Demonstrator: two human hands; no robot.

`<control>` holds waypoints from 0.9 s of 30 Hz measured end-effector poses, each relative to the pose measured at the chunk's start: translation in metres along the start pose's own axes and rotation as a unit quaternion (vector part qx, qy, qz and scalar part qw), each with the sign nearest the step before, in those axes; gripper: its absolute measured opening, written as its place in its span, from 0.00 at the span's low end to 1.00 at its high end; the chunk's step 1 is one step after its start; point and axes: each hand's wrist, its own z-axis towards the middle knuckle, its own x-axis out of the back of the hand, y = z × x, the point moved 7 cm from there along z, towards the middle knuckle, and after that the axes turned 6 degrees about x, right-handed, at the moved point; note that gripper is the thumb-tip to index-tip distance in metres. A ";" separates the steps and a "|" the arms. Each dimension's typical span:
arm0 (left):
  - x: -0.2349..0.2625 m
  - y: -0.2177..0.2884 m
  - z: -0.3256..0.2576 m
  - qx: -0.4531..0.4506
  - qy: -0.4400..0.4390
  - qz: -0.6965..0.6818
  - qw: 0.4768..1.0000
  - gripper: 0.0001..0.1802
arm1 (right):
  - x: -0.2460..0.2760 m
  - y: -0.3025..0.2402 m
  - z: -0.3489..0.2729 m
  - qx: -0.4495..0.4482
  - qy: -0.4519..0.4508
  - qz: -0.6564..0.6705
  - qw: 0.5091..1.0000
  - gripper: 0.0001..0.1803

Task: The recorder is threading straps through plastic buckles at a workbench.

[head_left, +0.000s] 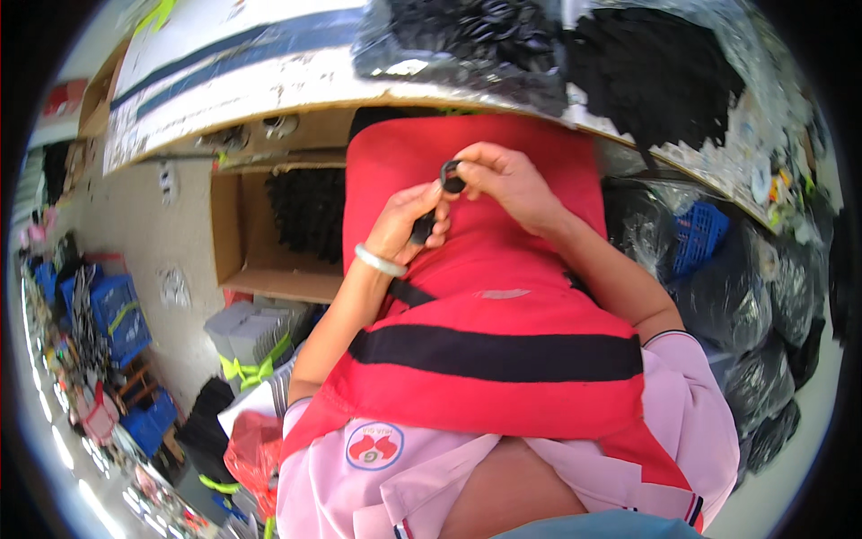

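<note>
Over a red apron (476, 296) spread on my lap, both hands work on small black pieces. My right hand (507, 184) pinches a small black ring-shaped part (452, 176) between thumb and fingers. My left hand (409, 220), with a pale bangle on the wrist, grips a dark black piece (422, 230) just below the ring. The two hands touch at the fingertips.
A white worktable edge (269, 85) curves above, with clear bags of black items (467, 45) on it. An open cardboard box (242, 242) holding black material sits under the table at left. Black plastic bags (754, 305) and a blue crate (696, 235) lie at right, blue crates (117, 310) at far left.
</note>
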 end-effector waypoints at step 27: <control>-0.032 0.020 0.026 -0.025 -0.001 0.075 0.997 0.14 | 0.179 -0.158 0.014 0.378 0.295 -0.645 0.595 0.09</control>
